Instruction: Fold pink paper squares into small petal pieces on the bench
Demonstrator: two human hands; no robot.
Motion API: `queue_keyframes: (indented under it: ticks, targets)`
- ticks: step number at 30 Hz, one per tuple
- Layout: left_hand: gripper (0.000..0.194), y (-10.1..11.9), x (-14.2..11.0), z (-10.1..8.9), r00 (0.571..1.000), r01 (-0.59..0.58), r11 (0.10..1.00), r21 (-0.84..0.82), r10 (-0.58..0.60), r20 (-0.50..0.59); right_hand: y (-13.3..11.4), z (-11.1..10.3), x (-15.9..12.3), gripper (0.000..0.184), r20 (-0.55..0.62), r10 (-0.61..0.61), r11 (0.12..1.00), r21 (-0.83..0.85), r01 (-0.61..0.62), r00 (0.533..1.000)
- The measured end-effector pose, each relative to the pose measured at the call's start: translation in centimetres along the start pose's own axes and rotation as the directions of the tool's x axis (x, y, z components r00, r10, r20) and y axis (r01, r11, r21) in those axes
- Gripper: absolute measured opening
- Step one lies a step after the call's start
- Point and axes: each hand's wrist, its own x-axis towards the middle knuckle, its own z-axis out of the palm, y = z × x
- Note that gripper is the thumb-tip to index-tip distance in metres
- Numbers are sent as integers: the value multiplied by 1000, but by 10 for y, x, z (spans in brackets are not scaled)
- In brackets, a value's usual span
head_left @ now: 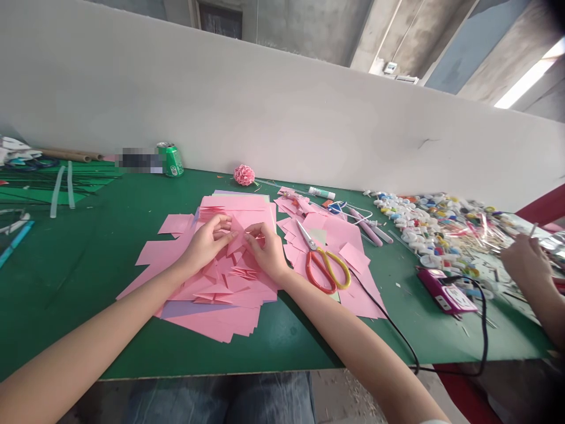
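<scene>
So closest to me there's a lap in jeans, then the front strip of the green table. A fanned stack of pink sheets sits pretty much square to the body, probably so the work stays right under the eyes. On top are loose folded bits, I guess left there because they're easy to grab. Just above them is the pink piece, between the 2 hands and near the middle of the stack. The left hand has thumb and forefinger pinched on its left side, the other fingers curled behind; the right hand pinches the opposite side, thumb against forefinger. Holding it from 2 sides likely stops it twisting. Just right of the stack, the scissors lie on cut paper, handles toward the person, which looks handy for the right hand. Further right there's a magenta box with a black cable plugged in, and a co-worker's hand beside a heap of small coloured parts. At the back: glue stick, pink paper ball and green can, maybe parked by the white panel to stay out of the way.
</scene>
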Motion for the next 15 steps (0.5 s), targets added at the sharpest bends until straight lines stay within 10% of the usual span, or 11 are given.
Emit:
queue_keyframes:
  ticks: [15]
  targets:
    - [40,9,-4,0,999,6,999,-41,-4,45,1,0,-1,20,-20,-1,1000,-6,1,1000]
